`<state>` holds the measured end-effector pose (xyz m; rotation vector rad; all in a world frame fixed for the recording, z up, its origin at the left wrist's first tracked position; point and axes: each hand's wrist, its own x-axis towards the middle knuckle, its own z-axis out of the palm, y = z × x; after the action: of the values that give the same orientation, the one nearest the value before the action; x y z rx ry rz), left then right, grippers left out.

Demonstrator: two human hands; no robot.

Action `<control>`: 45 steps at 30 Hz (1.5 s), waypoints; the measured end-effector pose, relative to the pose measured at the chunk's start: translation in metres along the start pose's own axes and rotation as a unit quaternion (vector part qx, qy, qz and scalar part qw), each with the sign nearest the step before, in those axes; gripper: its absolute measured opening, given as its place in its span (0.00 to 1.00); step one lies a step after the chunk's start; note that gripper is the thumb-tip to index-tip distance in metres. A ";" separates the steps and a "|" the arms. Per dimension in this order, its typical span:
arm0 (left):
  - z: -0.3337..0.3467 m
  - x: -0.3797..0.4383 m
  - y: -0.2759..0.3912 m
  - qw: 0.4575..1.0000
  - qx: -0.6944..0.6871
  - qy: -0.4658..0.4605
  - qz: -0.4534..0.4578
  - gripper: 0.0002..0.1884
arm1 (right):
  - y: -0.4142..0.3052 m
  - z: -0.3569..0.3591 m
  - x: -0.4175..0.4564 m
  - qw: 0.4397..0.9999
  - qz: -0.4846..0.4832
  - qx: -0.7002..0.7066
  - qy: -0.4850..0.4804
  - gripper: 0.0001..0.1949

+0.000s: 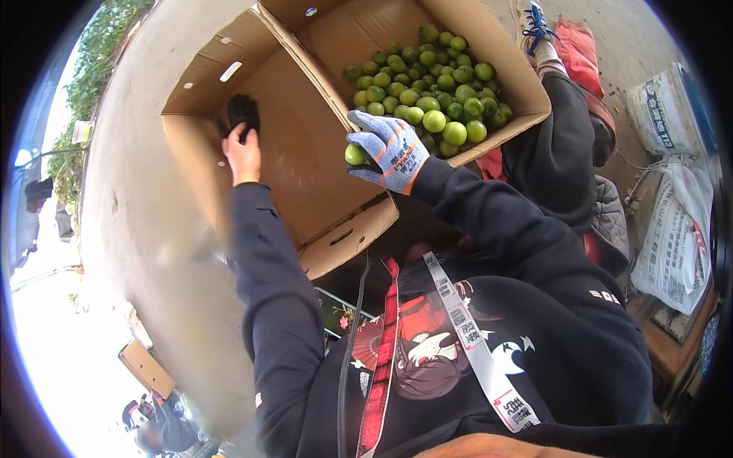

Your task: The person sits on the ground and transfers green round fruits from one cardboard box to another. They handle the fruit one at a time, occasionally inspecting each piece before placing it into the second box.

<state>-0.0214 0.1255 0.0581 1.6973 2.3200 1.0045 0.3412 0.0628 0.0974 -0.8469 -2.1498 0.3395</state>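
My left hand (244, 153), bare, reaches into the left cardboard box (292, 154), its fingers closed on the end of a black glove (244, 112). My right hand (392, 150) wears a grey-blue knit work glove with orange stripes and dark coating on the palm side. Between its thumb and fingers is one round green fruit (355, 154), held over the wall shared by the two boxes. Beyond that wall, the right cardboard box (338, 34) contains a heap of similar green fruits (426, 104), apparently citrus.
Another person's leg in dark trousers (564, 131) and a laced shoe (532, 28) are beside the right box. Farther right stand a white bucket (658, 111) and a printed white sack (673, 240). A small carton (146, 368) and a person (166, 421) appear lower left.
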 end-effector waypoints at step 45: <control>0.033 -0.225 0.178 0.950 -0.296 0.091 -0.046 0.23 | 0.079 -0.044 -0.019 0.955 0.110 -0.262 -0.083 0.30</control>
<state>0.2222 -0.0287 0.0652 1.2863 1.8751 1.6803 0.4194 0.1075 0.0770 -1.4063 -2.3449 -0.0640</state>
